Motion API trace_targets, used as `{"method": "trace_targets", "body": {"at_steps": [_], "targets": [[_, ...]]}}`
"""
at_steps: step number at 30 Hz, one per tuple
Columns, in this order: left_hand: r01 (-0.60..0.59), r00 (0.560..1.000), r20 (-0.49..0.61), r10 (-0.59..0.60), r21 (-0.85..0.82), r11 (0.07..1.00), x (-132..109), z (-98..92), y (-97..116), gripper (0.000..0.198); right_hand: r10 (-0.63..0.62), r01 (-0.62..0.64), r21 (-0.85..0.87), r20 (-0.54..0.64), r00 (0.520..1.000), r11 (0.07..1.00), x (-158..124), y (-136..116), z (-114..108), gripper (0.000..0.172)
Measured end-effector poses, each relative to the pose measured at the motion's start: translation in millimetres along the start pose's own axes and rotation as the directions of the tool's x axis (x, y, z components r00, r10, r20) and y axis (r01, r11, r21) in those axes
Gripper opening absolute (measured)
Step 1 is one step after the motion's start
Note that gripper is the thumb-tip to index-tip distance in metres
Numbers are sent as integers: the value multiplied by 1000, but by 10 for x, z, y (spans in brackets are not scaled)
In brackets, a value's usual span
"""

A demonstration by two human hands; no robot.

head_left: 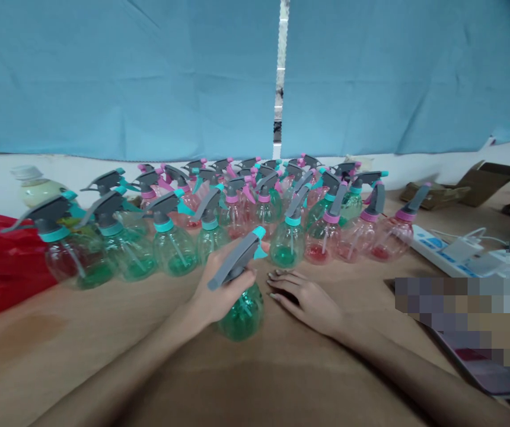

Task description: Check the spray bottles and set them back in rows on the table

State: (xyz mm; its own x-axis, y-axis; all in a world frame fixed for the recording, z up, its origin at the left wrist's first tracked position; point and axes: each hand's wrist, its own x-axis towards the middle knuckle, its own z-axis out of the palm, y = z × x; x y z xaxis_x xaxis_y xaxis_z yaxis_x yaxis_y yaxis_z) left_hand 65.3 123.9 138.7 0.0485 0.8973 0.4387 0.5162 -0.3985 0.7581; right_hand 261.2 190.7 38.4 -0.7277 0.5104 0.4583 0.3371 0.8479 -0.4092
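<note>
Wrapped round the neck of a green spray bottle (241,317) is my left hand (222,284), just below its grey trigger head with a turquoise nozzle. The bottle stands on the wooden table (255,385), its nozzle pointing up and to the right. My right hand (306,296) rests on the table to the right of that bottle, fingers slightly bent and apart, holding nothing. Behind both hands stands a row of spray bottles, among them a green one (285,249) with a turquoise collar and a pink one (321,246) with a pink collar.
More green and pink spray bottles crowd behind the front row. Red plastic (6,267) and a white-capped bottle (41,190) are at the left. On the right are a power strip (437,249), a phone-like device (481,362) and an open cardboard box (486,182). Blue cloth hangs behind.
</note>
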Motion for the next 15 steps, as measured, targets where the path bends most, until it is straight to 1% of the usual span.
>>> {"method": "trace_targets", "body": {"at_steps": [10,15], "targets": [[-11,1000,-13,12,57,998,-12,-3,35,6,-1,1,7,4,1000,1000,5,14,2,31],[-8,1000,-21,9,67,998,-11,6,30,5,-8,8,0,0,1000,1000,3,8,-2,31]]}}
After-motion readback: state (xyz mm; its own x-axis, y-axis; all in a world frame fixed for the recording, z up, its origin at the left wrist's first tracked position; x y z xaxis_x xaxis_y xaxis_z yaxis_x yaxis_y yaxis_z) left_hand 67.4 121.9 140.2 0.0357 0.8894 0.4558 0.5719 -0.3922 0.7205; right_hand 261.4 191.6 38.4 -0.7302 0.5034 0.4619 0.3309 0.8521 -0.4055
